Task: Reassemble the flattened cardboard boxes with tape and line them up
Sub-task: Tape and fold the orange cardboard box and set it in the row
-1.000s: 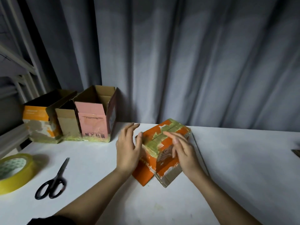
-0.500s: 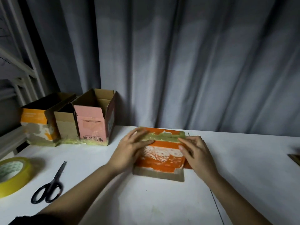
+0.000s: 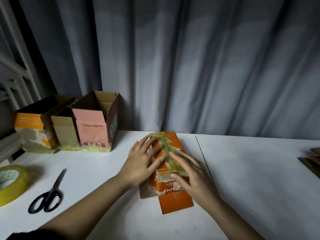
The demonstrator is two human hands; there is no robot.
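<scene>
Orange cardboard box (image 3: 170, 177), on the white table (image 3: 251, 187) at centre, near the front edge of the view. Worn print, patches torn to pale paper; a strip of yellowish tape (image 3: 167, 149) runs lengthwise over its top seam. Loose orange flap (image 3: 176, 203) and a brown flap (image 3: 147, 192) lie flat at the near end. Writing on the near face is partly covered and unreadable.

Left hand (image 3: 142, 161): fingers straight and spread, pressing flat on the box's left side. Right hand (image 3: 192, 177): fingers extended, laid flat over the tape and the box's right side. Neither hand is curled round anything.

Far left, against the curtain, three open-topped boxes stand in a row, touching: an orange-and-white box (image 3: 31, 130), a plain brown box (image 3: 64, 132), a pink box (image 3: 94, 130) with upside-down Chinese characters along its lower edge. Yellowish tape bunches round their bases.

Tape roll (image 3: 10, 184), yellow, at the left edge; black-handled scissors (image 3: 47, 193) beside it, closed. Flat cardboard pieces (image 3: 311, 163) at the right edge. Grey pleated curtain (image 3: 190, 66) behind; dim light. White rack (image 3: 12, 75) at the far left.
</scene>
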